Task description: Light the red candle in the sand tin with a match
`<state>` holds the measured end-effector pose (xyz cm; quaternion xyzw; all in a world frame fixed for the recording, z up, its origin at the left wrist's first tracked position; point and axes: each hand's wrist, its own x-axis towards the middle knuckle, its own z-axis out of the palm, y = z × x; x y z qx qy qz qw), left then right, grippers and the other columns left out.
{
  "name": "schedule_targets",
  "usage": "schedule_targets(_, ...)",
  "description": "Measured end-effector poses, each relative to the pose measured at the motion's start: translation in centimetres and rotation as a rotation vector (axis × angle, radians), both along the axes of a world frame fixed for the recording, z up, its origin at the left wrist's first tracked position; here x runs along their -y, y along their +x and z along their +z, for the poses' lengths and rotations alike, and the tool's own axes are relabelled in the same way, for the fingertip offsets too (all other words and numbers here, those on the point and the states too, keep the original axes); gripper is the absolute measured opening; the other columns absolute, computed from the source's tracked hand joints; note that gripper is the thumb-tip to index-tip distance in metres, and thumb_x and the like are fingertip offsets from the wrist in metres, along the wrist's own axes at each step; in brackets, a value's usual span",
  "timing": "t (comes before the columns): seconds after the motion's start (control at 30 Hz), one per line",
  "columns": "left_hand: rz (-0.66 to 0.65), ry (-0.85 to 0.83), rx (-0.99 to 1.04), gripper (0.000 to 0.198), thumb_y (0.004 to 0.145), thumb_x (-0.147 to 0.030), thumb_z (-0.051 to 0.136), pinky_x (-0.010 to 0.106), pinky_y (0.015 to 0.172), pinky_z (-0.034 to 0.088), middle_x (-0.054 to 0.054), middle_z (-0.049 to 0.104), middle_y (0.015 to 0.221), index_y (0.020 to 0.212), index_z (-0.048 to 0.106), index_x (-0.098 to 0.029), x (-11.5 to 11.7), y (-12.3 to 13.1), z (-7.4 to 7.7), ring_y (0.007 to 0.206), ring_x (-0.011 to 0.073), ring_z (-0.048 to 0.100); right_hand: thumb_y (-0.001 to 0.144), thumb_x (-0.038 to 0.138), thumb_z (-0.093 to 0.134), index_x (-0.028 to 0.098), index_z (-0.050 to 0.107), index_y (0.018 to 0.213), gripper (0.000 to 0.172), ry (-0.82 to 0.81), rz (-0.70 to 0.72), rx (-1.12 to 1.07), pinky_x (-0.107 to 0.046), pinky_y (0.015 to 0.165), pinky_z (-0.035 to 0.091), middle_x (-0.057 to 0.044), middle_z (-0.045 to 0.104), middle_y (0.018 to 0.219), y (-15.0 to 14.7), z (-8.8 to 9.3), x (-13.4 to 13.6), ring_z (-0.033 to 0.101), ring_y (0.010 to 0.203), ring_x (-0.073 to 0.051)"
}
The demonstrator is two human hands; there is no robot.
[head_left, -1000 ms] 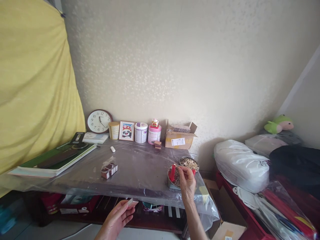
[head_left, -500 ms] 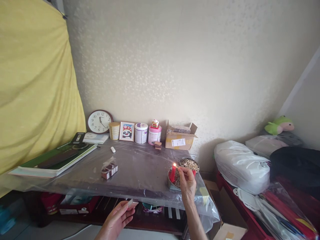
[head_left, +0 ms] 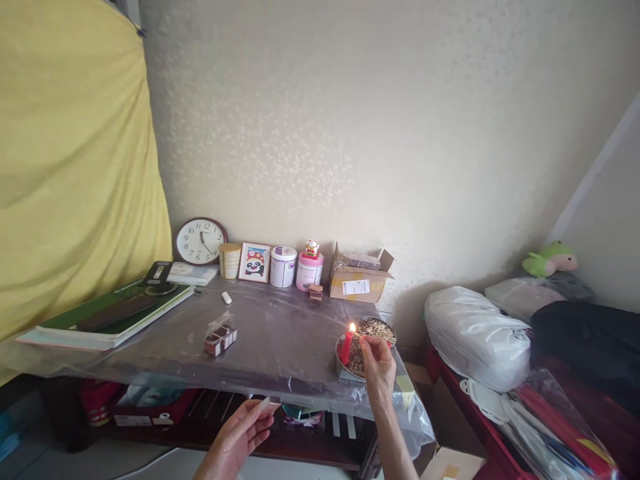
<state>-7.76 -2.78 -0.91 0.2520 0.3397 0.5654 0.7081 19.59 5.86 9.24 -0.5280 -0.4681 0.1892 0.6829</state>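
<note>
My right hand [head_left: 379, 370] pinches a thin matchstick [head_left: 359, 337], its tip at the flame beside the top of a red candle [head_left: 347, 349]. The candle stands in a round tin [head_left: 345, 373] filled with small grains. Another bit of red shows behind my right hand, mostly hidden. Just beyond is a round container of matchsticks [head_left: 377, 328]. Lower and to the left, in front of the table edge, my left hand [head_left: 243, 430] grips a small matchbox [head_left: 270, 405] between thumb and fingers.
Plastic sheeting covers the table [head_left: 285, 333]. A wrapped pack of small boxes [head_left: 220, 341] lies left of centre. Along the wall stand a clock [head_left: 201, 241], a framed panda picture [head_left: 254, 261], canisters and an open cardboard box [head_left: 357, 283]. White bags [head_left: 475, 333] are at right.
The flame at the candle's top looks larger and brighter. My right hand has shifted slightly right, away from the candle. My left hand still holds the matchbox, and the view has moved a little.
</note>
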Motion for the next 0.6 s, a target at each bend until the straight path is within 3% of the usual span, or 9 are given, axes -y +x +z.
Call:
schedule_targets(0.13,-0.025,0.018,0.021,0.023,0.073,-0.041,0.072,0.030,0.080,0.050,0.006,0.078,0.090,0.085,0.072,-0.021,0.4,0.7,0.4,0.088,0.0200,0.067,0.065,0.048,0.069,0.018,0.068,0.076,0.032,0.015,-0.006,0.003,-0.032,0.067,0.052,-0.005,0.072,0.074,-0.1,1.1,0.6,0.067,0.069,-0.021)
schedule_targets(0.27,-0.058,0.006,0.071,0.025,0.072,-0.042,0.072,0.031,0.081,0.048,0.005,0.077,0.092,0.086,0.071,-0.021,0.8,1.9,1.1,0.088,0.0199,0.067,0.067,0.048,0.071,0.018,0.069,0.074,0.031,0.032,0.018,0.022,-0.027,0.055,0.049,-0.002,0.068,0.066,-0.6,3.3,1.7,0.061,0.058,-0.017)
schedule_targets(0.37,-0.089,-0.023,0.091,0.026,0.066,-0.043,0.076,0.032,0.079,0.048,0.006,0.078,0.088,0.080,0.069,-0.022,0.9,2.7,1.4,0.086,0.0213,0.067,0.067,0.047,0.073,0.017,0.068,0.074,0.031,0.045,0.059,0.032,-0.024,0.051,0.046,0.000,0.064,0.061,-0.6,6.4,2.3,0.056,0.054,-0.014)
schedule_targets(0.5,-0.129,-0.101,0.136,0.031,0.055,-0.044,0.084,0.029,0.069,0.046,0.003,0.077,0.075,0.071,0.067,-0.023,1.0,2.5,1.2,0.074,0.0198,0.068,0.068,0.050,0.070,0.020,0.064,0.076,0.032,0.078,0.080,0.043,-0.027,0.062,0.050,-0.001,0.063,0.071,1.1,11.5,1.9,0.058,0.063,-0.014)
schedule_targets(0.6,-0.195,-0.083,0.134,0.033,0.052,-0.046,0.084,0.030,0.070,0.045,0.005,0.075,0.076,0.070,0.068,-0.023,0.7,1.4,0.6,0.079,0.0217,0.066,0.067,0.057,0.062,0.023,0.061,0.072,0.034,0.057,0.038,0.076,-0.029,0.062,0.051,-0.001,0.064,0.075,3.7,13.5,0.3,0.059,0.065,-0.015)
